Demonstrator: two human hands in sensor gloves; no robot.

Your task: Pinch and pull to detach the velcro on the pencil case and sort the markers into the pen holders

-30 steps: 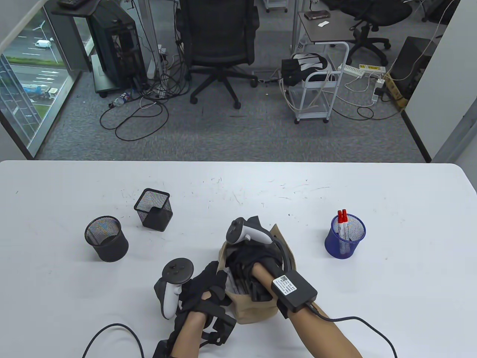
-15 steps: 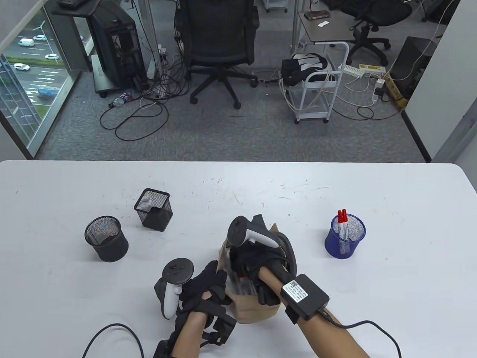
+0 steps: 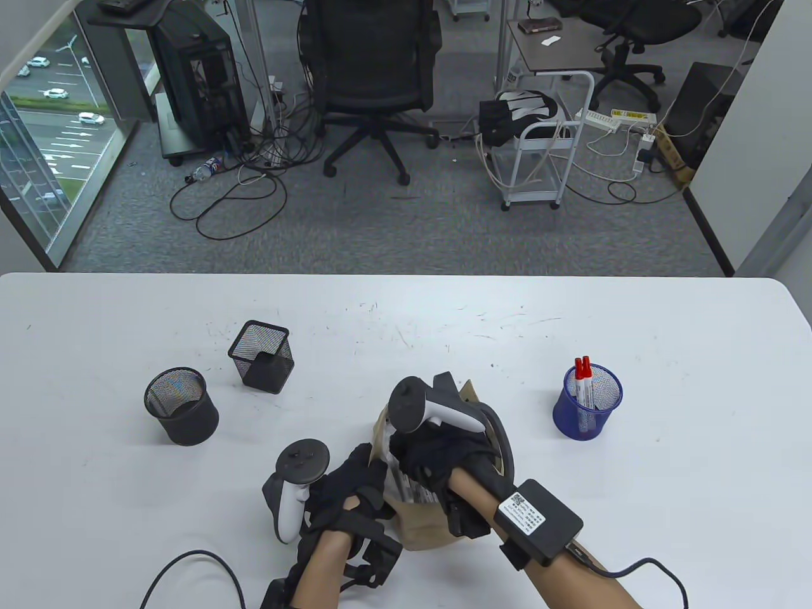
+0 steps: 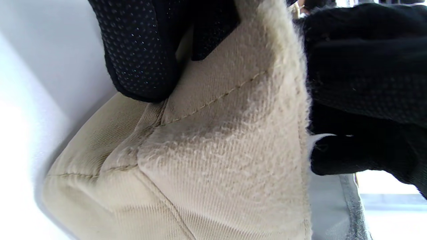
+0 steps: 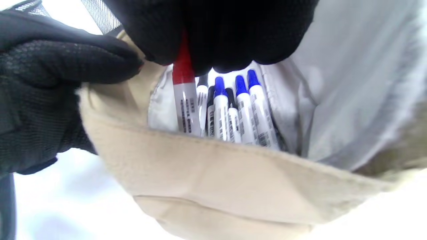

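While left hand (image 3: 346, 491) grips pencil case (image 3: 431, 523) rim, right hand (image 3: 438, 457) pinches red marker (image 5: 182, 83) inside it.

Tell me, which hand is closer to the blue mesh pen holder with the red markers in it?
The right hand. It sits in the beige fabric pencil case, left of the blue mesh pen holder. The left hand holds the case's far side, farther away.
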